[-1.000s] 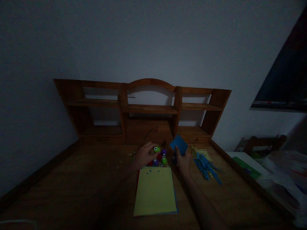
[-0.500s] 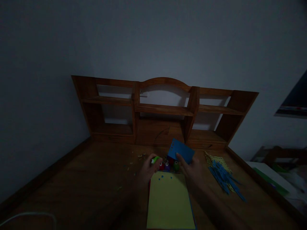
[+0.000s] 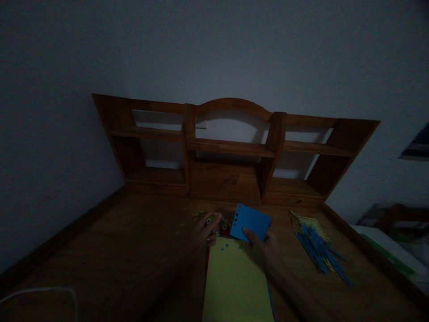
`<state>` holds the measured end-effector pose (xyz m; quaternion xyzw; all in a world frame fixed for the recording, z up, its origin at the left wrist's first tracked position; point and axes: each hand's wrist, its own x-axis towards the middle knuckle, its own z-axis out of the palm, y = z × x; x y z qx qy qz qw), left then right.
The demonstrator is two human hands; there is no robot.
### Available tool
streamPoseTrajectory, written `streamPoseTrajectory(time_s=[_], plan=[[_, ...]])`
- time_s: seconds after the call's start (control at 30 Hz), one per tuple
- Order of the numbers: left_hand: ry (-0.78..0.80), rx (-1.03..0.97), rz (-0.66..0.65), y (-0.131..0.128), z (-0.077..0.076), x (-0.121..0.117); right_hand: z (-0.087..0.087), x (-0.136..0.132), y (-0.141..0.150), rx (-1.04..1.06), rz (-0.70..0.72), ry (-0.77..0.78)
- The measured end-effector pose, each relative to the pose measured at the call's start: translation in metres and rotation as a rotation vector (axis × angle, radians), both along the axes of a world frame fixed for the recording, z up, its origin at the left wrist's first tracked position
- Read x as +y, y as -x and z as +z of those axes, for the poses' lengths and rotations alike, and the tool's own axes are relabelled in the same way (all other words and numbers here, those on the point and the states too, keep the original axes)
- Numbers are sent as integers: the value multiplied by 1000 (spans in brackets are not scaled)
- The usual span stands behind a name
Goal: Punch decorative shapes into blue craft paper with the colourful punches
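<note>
Blue paper card (image 3: 251, 220) is pinched in my right hand (image 3: 266, 246), thumb on its face. Several small cut-out holes run along the card's left edge. My left hand (image 3: 206, 230) has its fingers curled round a small green craft punch (image 3: 210, 219) with an eye-like spot, left of the card and apart from it. Between the hands sits a red craft punch (image 3: 225, 229), also with an eye spot; the card covers what lies behind it. Below both hands lies a yellow paper sheet (image 3: 237, 281) with a few blue punched bits near its top edge.
Blue paper strips (image 3: 317, 248) lie heaped on a perforated yellow piece (image 3: 313, 223) at the right. Small yellow bits are scattered beyond my left hand. A wooden shelf unit (image 3: 231, 146) stands along the desk's back; a white cable (image 3: 50, 289) lies at the lower left.
The blue card has come lower and turned flatter towards me, now hiding the purple and green punches. My left hand has shifted slightly left with the green punch. The view has tilted a little.
</note>
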<state>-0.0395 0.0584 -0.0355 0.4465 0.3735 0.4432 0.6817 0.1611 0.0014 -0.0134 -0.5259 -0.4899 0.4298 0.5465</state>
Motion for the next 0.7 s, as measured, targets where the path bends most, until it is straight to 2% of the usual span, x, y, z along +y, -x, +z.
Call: streamPoseTrajectory(time_s=[0.1, 0.17, 0.4, 0.5, 0.7], plan=[[64, -186, -76, 0, 0, 1, 0, -2, 2, 3, 26, -4], [7, -211, -52, -1, 0, 0, -2, -2, 2, 26, 38, -15], [-304, 41, 34, 5, 2, -3, -8, 0, 0, 9, 64, -24], [-309, 94, 23, 6, 3, -4, -8, 0, 1, -35, 48, -37], [-278, 66, -24, 3, 2, -9, -7, 1, 0, -145, 36, -114]])
